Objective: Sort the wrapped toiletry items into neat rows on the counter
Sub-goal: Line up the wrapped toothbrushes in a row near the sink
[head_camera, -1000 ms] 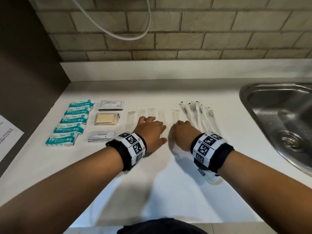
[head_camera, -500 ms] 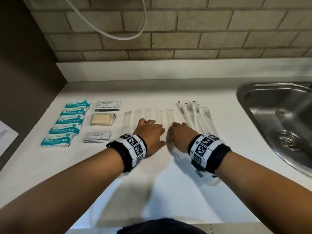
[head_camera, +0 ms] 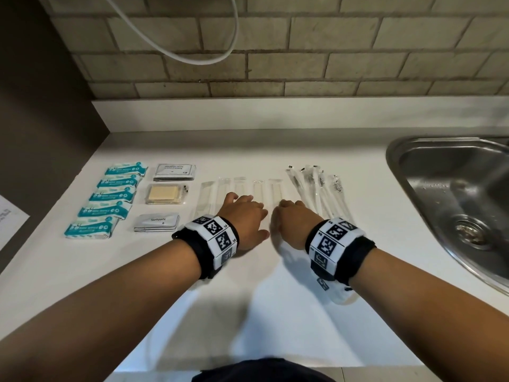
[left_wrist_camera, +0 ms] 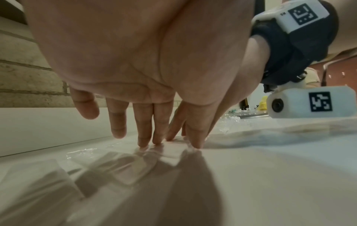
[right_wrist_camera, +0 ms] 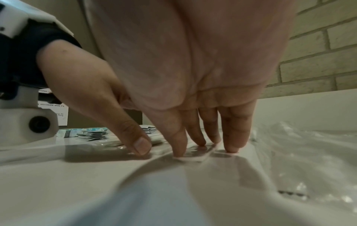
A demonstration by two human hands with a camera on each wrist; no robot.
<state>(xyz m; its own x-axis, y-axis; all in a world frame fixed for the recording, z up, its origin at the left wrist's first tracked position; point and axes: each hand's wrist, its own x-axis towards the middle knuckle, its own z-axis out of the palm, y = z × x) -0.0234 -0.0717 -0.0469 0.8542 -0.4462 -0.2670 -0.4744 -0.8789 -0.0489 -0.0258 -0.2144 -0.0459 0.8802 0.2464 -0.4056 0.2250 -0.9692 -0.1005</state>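
Several flat white strips in clear wrappers (head_camera: 239, 186) lie side by side in a row at the counter's middle. My left hand (head_camera: 245, 216) rests on them, its straight fingertips (left_wrist_camera: 144, 143) pressing a wrapper (left_wrist_camera: 170, 154). Just to its right, my right hand (head_camera: 292, 219) presses its fingertips (right_wrist_camera: 178, 151) on the row's right end. Neither hand holds anything. A column of teal wipe packs (head_camera: 110, 199) lies at the far left. Beside it sit shampoo sachets (head_camera: 174, 172), a wrapped soap bar (head_camera: 164, 194) and toothpaste sachets (head_camera: 155, 223). Long clear-wrapped sticks (head_camera: 316, 188) fan out on the right.
A steel sink (head_camera: 394, 161) is set into the counter at the right. A brick wall with a hanging white cable (head_camera: 192, 56) stands behind. A dark side wall with a sheet of paper (head_camera: 11, 216) closes the left. The white counter (head_camera: 248, 312) runs toward me.
Both hands stay pressed on the clear-wrapped strips, with the right hand drifting slightly left. The head view has shifted a little.
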